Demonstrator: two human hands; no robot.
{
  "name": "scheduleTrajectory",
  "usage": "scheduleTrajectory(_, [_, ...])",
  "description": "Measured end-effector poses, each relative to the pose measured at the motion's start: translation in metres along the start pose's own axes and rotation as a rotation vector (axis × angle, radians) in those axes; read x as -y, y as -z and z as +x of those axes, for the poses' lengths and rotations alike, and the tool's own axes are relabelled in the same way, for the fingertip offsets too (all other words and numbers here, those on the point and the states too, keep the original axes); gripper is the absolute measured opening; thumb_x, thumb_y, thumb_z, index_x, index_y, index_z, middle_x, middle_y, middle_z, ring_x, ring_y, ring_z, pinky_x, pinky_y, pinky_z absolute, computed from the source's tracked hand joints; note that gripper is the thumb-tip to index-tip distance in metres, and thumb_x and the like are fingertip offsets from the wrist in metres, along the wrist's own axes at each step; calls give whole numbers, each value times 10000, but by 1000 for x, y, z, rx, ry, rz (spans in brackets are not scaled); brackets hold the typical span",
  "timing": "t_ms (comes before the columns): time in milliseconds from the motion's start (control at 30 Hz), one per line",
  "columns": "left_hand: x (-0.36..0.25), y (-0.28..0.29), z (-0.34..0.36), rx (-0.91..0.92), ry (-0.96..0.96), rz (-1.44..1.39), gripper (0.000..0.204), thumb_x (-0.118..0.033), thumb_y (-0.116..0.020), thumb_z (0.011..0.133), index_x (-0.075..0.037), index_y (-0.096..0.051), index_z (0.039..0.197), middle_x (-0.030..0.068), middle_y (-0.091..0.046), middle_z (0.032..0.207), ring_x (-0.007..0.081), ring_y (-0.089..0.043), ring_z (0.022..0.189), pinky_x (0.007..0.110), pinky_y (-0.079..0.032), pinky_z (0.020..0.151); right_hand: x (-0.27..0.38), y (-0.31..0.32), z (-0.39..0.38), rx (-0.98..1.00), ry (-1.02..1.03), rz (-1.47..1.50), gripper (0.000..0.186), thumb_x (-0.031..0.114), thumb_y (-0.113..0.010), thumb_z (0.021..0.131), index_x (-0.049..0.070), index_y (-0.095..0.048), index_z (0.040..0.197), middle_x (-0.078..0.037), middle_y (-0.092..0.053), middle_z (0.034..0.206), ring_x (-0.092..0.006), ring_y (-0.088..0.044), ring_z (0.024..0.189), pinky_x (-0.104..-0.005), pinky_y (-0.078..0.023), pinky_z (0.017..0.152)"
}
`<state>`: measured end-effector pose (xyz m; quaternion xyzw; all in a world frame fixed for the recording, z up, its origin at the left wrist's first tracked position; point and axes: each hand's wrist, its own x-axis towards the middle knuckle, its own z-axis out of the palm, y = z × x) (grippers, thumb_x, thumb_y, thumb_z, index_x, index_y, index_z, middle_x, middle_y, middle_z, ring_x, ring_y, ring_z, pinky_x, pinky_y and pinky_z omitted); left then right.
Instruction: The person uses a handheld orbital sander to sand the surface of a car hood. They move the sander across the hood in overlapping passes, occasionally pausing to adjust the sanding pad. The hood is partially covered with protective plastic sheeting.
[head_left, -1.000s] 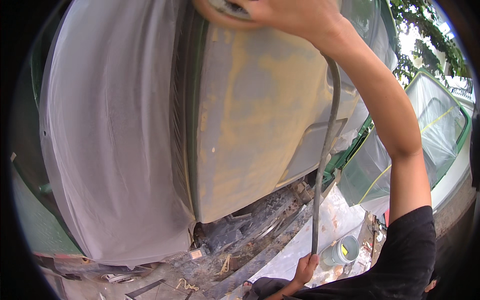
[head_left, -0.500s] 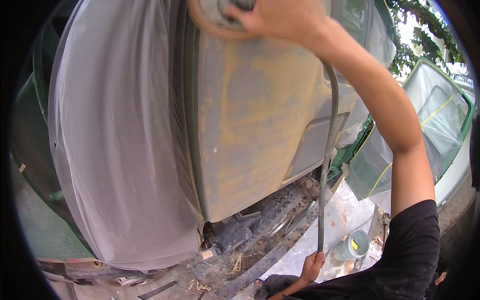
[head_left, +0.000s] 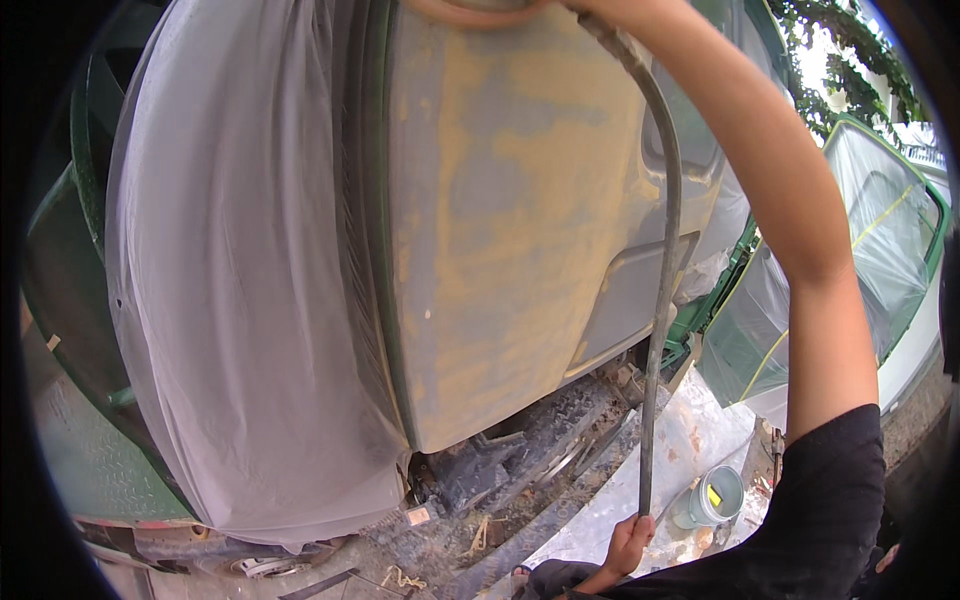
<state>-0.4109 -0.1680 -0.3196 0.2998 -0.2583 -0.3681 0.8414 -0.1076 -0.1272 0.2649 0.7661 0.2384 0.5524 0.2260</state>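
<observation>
At the top edge my right hand (head_left: pixel 618 10) is mostly cut off, its fingers out of sight. It is at a round sander (head_left: pixel 478 14), of which only the pale orange disc rim shows, against a vehicle body panel (head_left: pixel 520 220) with grey primer and yellowish filler patches. A dark hose (head_left: pixel 668 190) runs from under that hand down to my left hand (head_left: pixel 628 545), whose fingers are wrapped round it near the lower edge. Left of the panel, greyish plastic sheeting (head_left: pixel 235 270) hangs in folds.
A grey-green bucket (head_left: pixel 712 497) with a yellow item inside stands on a pale sheet (head_left: pixel 600 510) on the ground. Green door-like parts under clear plastic (head_left: pixel 800 310) lean at the right. Dirty metal parts (head_left: pixel 490 465) lie under the panel's lower edge.
My right hand and the sander have moved up along the panel, mostly out of the picture. The left hand still holds the hose, slightly lower in view.
</observation>
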Motion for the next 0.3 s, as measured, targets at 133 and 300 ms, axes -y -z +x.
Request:
scheduleTrajectory(133, [-20,15,6,-57,-68,17,512,-431,-419,1144,-62,-500,798,-6,-453,722,90,-404,643,259,-348,610,24,-34,-20,-49,94,59,347,189,-739,757,154,-674,1096,-140,-658,1076,-345,-711,935,-443,-573,745])
scheduleTrajectory(300, [31,31,-7,-72,66,-25,444,-359,-451,1147,-72,-525,818,-38,-437,726,67,-398,652,250,-341,614,93,-67,-122,8,373,104,431,160,-750,687,267,-620,1084,-46,-585,1080,-291,-676,802,-376,-579,574])
